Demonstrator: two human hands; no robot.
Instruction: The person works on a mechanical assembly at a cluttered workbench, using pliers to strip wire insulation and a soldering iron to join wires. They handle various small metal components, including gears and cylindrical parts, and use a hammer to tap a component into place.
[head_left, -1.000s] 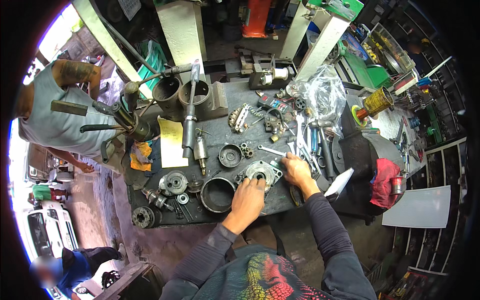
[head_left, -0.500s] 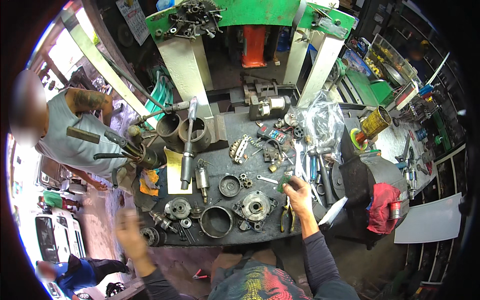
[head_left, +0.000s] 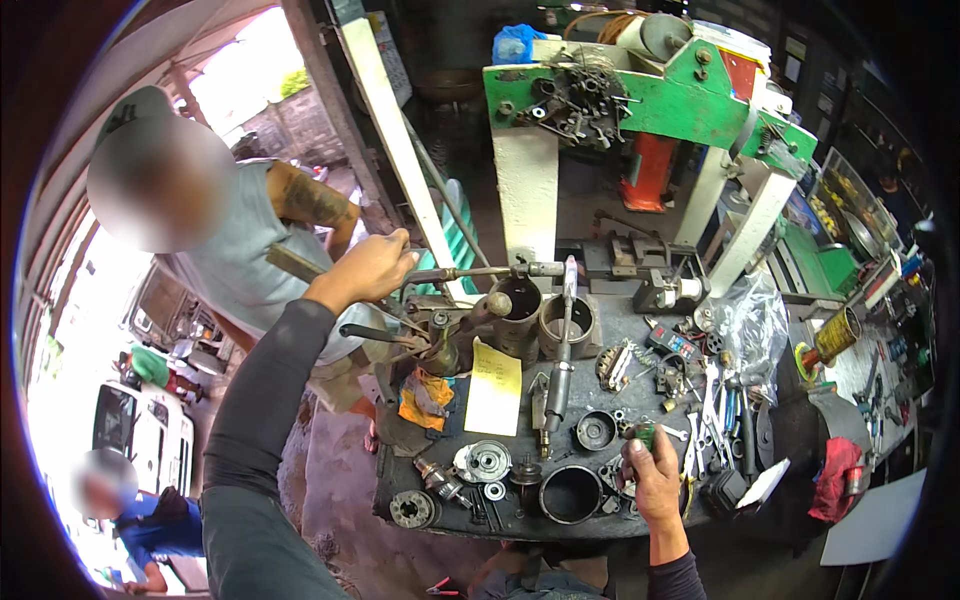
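Note:
My left hand (head_left: 372,266) is stretched out over a metal holder of upright tools (head_left: 440,350). Its fingers are curled closed beside a tool handle, and whatever they grip is hidden. Low over the bench front, my right hand (head_left: 655,482) pinches a small green piece (head_left: 646,433), too small to name. Under and behind that hand lies a round metal housing (head_left: 615,478), partly covered. To its left are a dark metal ring (head_left: 570,494), a small round cup (head_left: 595,430), a disc-shaped part (head_left: 488,461) and a geared shaft (head_left: 440,480).
A yellow paper sheet (head_left: 494,388) and a long grey air tool (head_left: 560,385) lie mid-bench, before two metal cylinders (head_left: 570,325). Wrenches (head_left: 706,405) and a plastic bag (head_left: 750,325) are at right. A person in a grey sleeveless shirt (head_left: 235,225) stands at left.
The view has swung left and up. My left hand has risen from the bench's left front to the upright tools. The right hand still holds the green piece, now over the round housing.

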